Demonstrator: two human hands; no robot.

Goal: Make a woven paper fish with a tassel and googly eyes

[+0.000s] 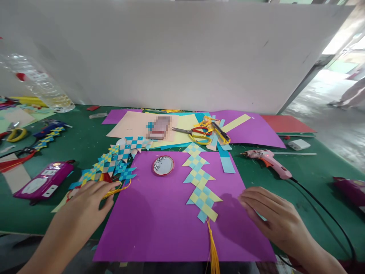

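Note:
A large purple paper sheet (171,220) lies flat in front of me on the green table (302,175). On it rests a woven yellow-and-blue paper strip (199,182) with a yellow tassel (213,247) at its near end. My right hand (273,219) rests on the sheet's right edge, fingers spread, just right of the strip. At the sheet's left edge my left hand (91,198) lies on a pile of woven blue and yellow paper pieces (114,163) and touches a yellow cord. A small round tin of googly eyes (163,165) sits on the sheet.
A pink glue gun (268,160) with a black cable lies to the right. Scissors (194,133) and coloured paper sheets sit behind. A purple case (42,182) lies at left, a plastic bottle (40,83) at far left. A white board stands behind.

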